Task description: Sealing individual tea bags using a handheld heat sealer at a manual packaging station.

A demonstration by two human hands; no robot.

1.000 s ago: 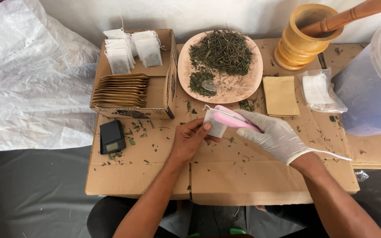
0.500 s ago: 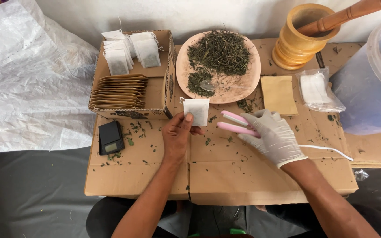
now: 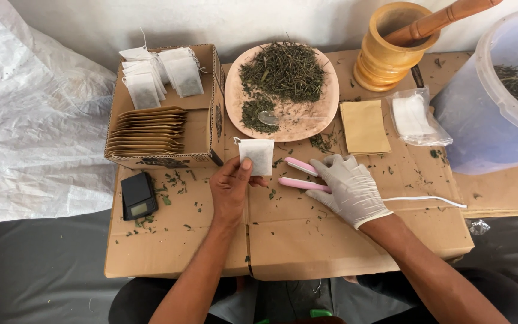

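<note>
Left hand (image 3: 230, 189) pinches filled tea bag (image 3: 256, 156) upright, just below plate (image 3: 235, 114). Gloved right hand (image 3: 349, 189) grips pink sealer (image 3: 301, 177), jaws open on bench (image 3: 307, 240). Best check the seam closed evenly.

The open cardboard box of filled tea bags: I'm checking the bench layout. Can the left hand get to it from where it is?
Probably yes. The left hand, pinching a white tea bag, sits just beside the cardboard box, whose top is open. Nothing lies between them; the pink sealer is on the other side.
</note>
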